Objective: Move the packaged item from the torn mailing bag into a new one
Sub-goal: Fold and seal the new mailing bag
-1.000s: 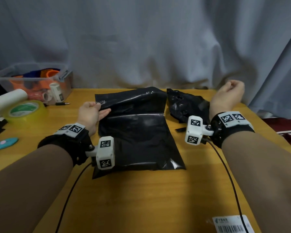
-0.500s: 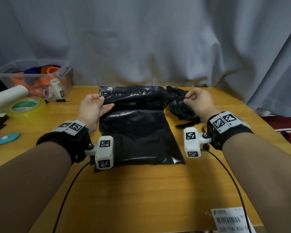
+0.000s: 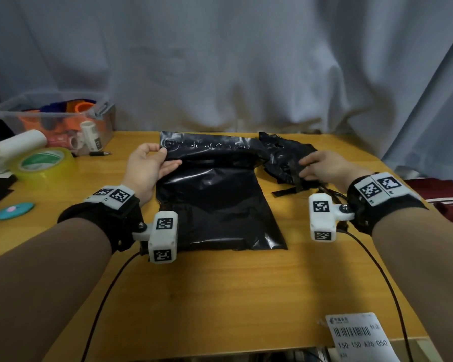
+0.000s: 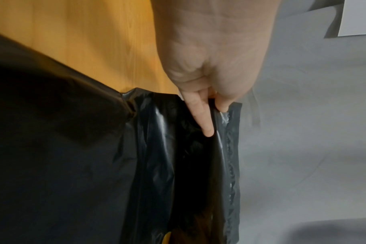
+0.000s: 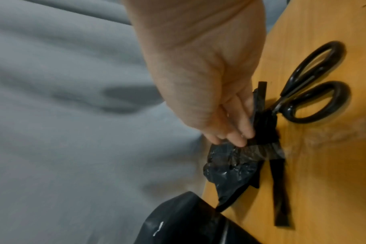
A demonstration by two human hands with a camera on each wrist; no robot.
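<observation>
The left hand (image 3: 149, 168) pinches the glossy new black mailing bag's (image 3: 215, 205) flap edge, while the right hand's (image 3: 322, 169) fingers pinch the crumpled, torn black bag (image 3: 283, 160).

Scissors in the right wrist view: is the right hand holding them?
No: the scissors lie on the table while the right hand pinches crumpled black plastic.

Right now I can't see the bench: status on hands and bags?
Left hand pinches new mailing bag mouth open. Right hand grips crumpled torn bag. Scissors beside it.
</observation>
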